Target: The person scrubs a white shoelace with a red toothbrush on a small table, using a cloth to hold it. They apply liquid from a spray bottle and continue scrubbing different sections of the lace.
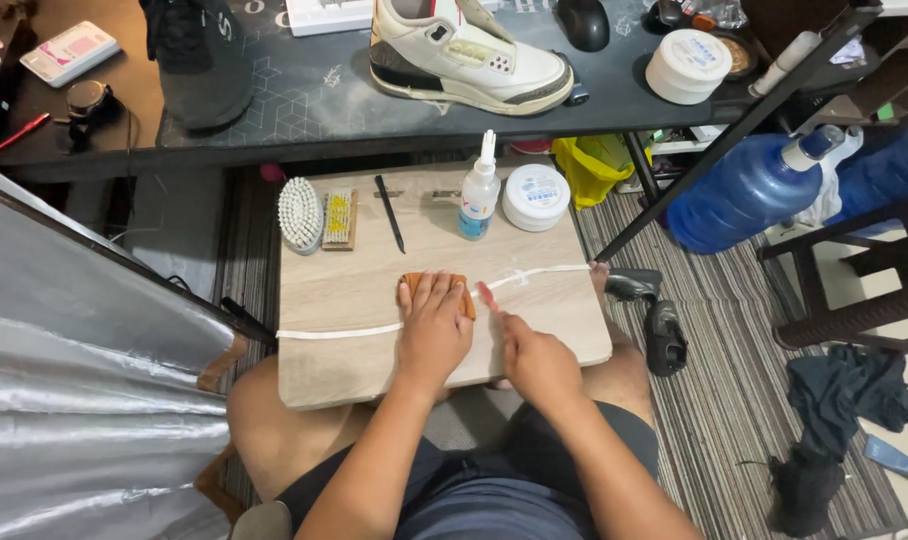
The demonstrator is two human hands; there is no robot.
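Observation:
A light wooden board [344,300] rests across my lap. A long white shoelace [334,331] lies stretched across it from left to right. My left hand [434,325] presses flat on an orange-brown block [462,284] over the lace near the board's middle. My right hand [536,360] grips a small pink-handled brush [488,296] whose tip touches the lace just right of the block.
At the board's far edge lie a white bristle brush [300,213], a small wooden brush [340,217], a black pen-like tool [390,213], a squeeze bottle [480,190] and a white round tub [536,196]. A white sneaker [464,55] sits on the dark desk [314,100] beyond. Blue water jugs [749,190] stand at right.

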